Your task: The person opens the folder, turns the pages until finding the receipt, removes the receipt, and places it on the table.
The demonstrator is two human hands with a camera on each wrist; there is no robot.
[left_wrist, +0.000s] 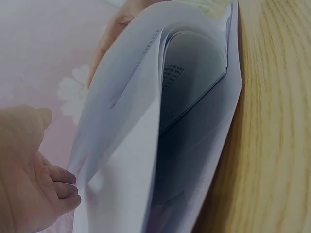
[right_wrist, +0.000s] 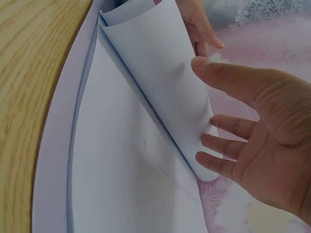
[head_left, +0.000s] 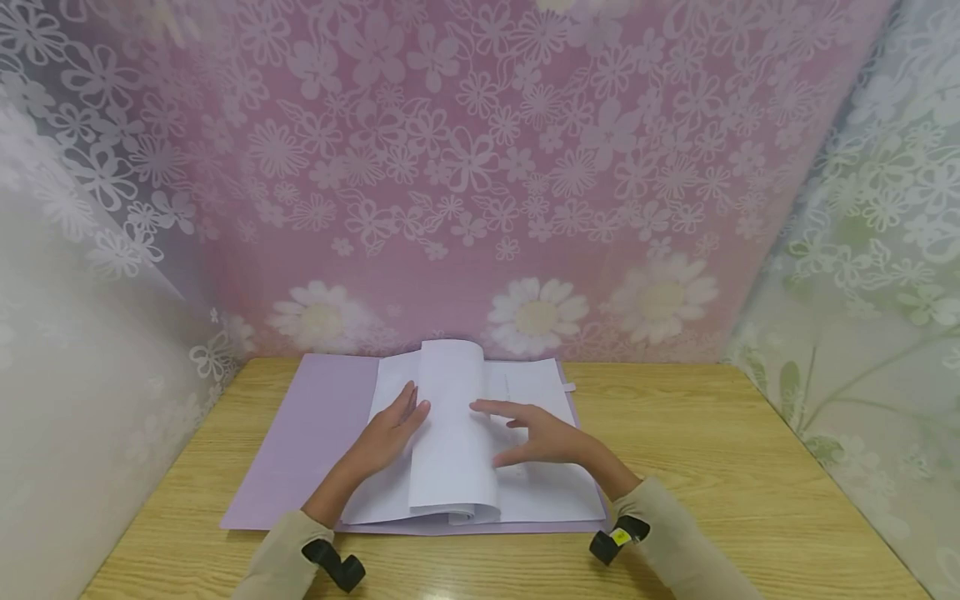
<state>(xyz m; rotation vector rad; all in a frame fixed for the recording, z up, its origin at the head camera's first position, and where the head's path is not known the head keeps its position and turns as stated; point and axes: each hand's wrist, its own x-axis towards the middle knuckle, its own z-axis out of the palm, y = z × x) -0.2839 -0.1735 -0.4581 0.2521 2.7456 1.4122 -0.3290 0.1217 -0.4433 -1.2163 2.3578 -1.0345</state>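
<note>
A lilac folder (head_left: 322, 433) lies spread out on the wooden table, with white printed sheets (head_left: 547, 492) inside it. Across its middle, several sheets stand bent over into a tall curl of paper (head_left: 450, 433). My left hand (head_left: 386, 433) is at the left side of this curl, thumb up; in the left wrist view its fingertips (left_wrist: 68, 189) meet the paper's edge. From the right, my right hand (head_left: 543, 433) reaches to the curl with fingers spread, and in the right wrist view its fingertips (right_wrist: 209, 141) touch or nearly touch the paper. Small print shows inside the curl.
The wooden table (head_left: 675, 467) extends to both sides of the folder. A pink flowered curtain (head_left: 465, 208) stands right behind the folder, with pale flowered hangings at left and right. A small tab (head_left: 569, 387) sticks out from the folder's right edge.
</note>
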